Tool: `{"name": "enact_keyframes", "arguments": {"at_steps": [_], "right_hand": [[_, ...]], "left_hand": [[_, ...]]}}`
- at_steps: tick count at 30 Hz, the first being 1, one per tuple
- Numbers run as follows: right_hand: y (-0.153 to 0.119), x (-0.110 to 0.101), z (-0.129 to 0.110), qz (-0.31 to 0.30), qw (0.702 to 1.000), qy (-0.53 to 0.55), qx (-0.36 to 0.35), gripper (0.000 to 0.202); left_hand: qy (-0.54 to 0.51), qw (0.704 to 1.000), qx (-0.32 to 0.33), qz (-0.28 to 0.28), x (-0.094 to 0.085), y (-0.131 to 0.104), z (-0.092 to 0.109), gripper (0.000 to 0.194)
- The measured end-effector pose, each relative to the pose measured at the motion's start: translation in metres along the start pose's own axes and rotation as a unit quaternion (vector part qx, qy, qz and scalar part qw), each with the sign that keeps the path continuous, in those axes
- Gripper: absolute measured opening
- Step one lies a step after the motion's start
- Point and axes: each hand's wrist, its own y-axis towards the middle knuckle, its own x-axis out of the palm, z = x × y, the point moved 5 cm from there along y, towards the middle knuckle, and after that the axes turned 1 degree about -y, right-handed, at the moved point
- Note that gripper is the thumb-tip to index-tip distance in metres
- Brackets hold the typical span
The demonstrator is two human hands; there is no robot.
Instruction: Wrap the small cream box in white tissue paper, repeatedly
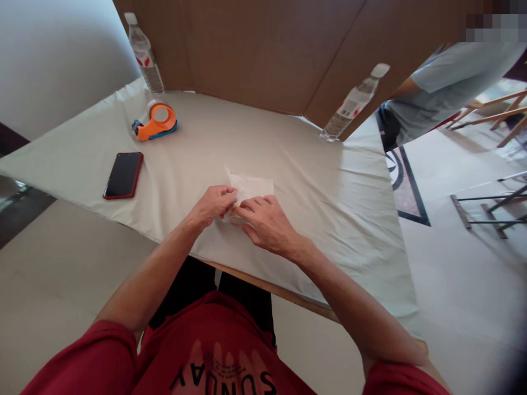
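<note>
A thin whitish sheet, partly see-through, lies near the table's front edge under my fingers. My left hand pinches its left side, with the fingers closed together. From the right, my right hand reaches over the sheet's lower part, fingers bent and pressed on it beside the left fingertips. Both hands nearly touch. The sheet's lower part is hidden by the fingers, and whether anything lies inside it is too small to tell.
On the cloth-covered table are a red-cased phone, an orange tape dispenser and two water bottles. A cardboard panel stands behind. A person in a light shirt is at the right.
</note>
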Motion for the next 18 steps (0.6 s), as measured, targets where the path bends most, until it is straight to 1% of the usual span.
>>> {"name": "enact_keyframes", "arguments": {"at_steps": [2, 4, 5, 7, 9, 11, 13, 15, 18], "right_hand": [[-0.02, -0.005, 0.018, 0.062, 0.993, 0.069, 0.068, 0.023], [-0.044, -0.004, 0.042, 0.114, 0.969, 0.131, 0.178, 0.021], [-0.056, -0.001, 0.053, 0.124, 0.952, 0.155, 0.233, 0.023], [-0.075, 0.007, 0.069, 0.121, 0.921, 0.19, 0.317, 0.032], [-0.082, 0.016, 0.077, 0.09, 0.896, 0.234, 0.367, 0.049], [-0.078, 0.026, 0.079, 0.05, 0.874, 0.287, 0.389, 0.062], [-0.069, 0.035, 0.078, 0.033, 0.862, 0.323, 0.389, 0.071], [-0.059, 0.041, 0.076, 0.047, 0.862, 0.335, 0.379, 0.077], [-0.05, 0.049, 0.073, 0.081, 0.86, 0.344, 0.368, 0.082]], "left_hand": [[0.013, 1.0, -0.002, -0.011, 0.0, -0.002, 0.001, 0.042], [0.034, 0.999, -0.002, -0.018, 0.0, -0.004, 0.0, 0.052], [0.052, 0.998, 0.003, -0.02, 0.0, -0.005, 0.0, 0.055], [0.106, 0.994, 0.029, -0.017, 0.001, -0.006, 0.0, 0.055], [0.18, 0.981, 0.069, -0.008, 0.003, -0.006, 0.002, 0.051], [0.257, 0.96, 0.111, -0.001, 0.007, -0.007, 0.006, 0.047], [0.324, 0.936, 0.136, -0.003, 0.011, -0.009, 0.011, 0.048], [0.373, 0.916, 0.147, -0.012, 0.015, -0.011, 0.017, 0.049], [0.427, 0.889, 0.161, -0.028, 0.019, -0.013, 0.024, 0.037]]}}
